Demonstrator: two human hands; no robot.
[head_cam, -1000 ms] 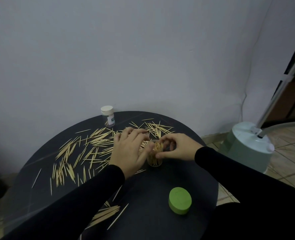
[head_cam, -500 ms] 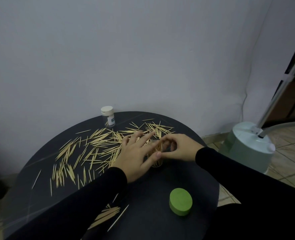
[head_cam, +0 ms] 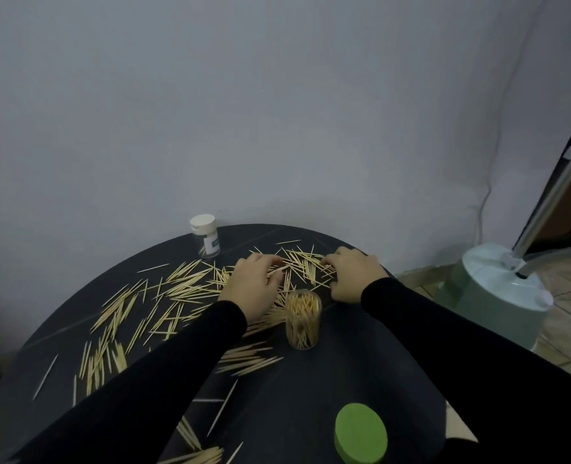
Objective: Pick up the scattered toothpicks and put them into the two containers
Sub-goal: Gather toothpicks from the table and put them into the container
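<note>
Many wooden toothpicks [head_cam: 183, 289] lie scattered across a round black table [head_cam: 361, 373]. A clear open container [head_cam: 302, 319] stands upright in the middle, nearly full of toothpicks. A second clear container [head_cam: 205, 239] with a white lid stands at the table's far edge. My left hand [head_cam: 255, 286] rests palm down on the toothpicks behind the open container, fingers curled onto them. My right hand [head_cam: 351, 274] lies on the far right pile [head_cam: 306, 262], fingertips pinching at toothpicks. Whether either hand has lifted any is hidden.
A green round lid [head_cam: 360, 435] lies near the table's front right edge. A pale green appliance base [head_cam: 498, 296] with a metal pole stands on the tiled floor to the right. A grey wall is close behind the table.
Both hands left the open container and reached farther back onto the toothpick piles. The container now stands free, in front of the hands.
</note>
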